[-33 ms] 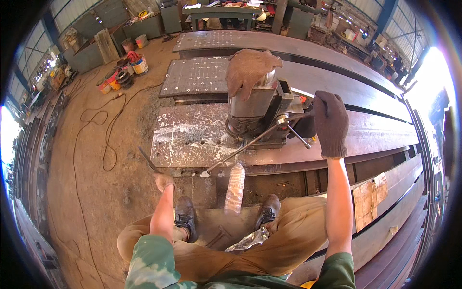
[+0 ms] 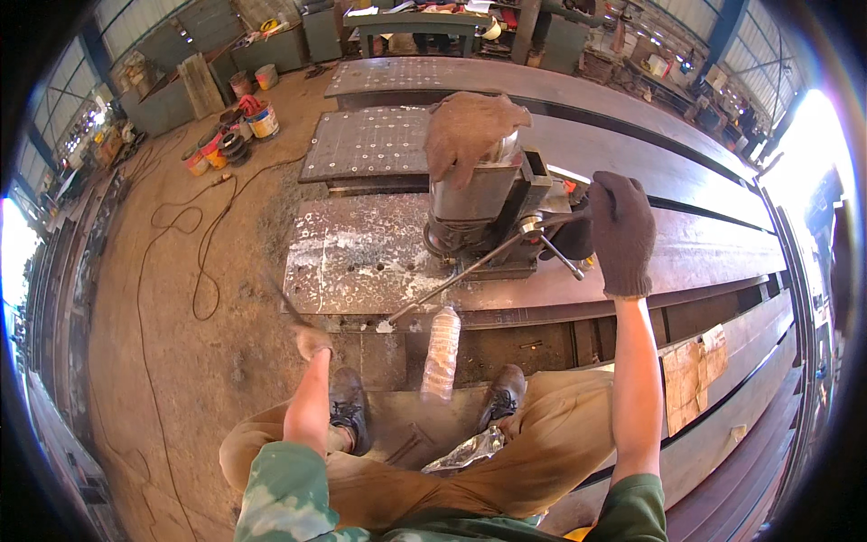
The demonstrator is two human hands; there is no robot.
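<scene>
My right hand (image 2: 621, 233), in a dark brown knitted glove, is closed round one of the feed handle's arms on a drilling machine. This drilling machine (image 2: 470, 215) stands on a steel plate (image 2: 352, 248). A long rod of its feed handle (image 2: 456, 278) slopes down toward the plate's near edge. Over the top of the machine lies an empty brown glove (image 2: 471, 134). Bare and closed, my left hand (image 2: 312, 342) holds a thin dark strip (image 2: 291, 307), blurred, left of the plate's near corner. What the strip is cannot be made out.
A clear plastic bottle (image 2: 441, 352) stands between my shoes. More long steel plates (image 2: 587, 126) lie beyond and to the right. Cardboard (image 2: 695, 375) rests on the right-hand beams. A cable (image 2: 206, 244) winds over the floor near several paint buckets (image 2: 262, 122).
The strip in my left hand has tilted slightly and blurred, and that hand has shifted a little to the right. My right hand stays on the handle.
</scene>
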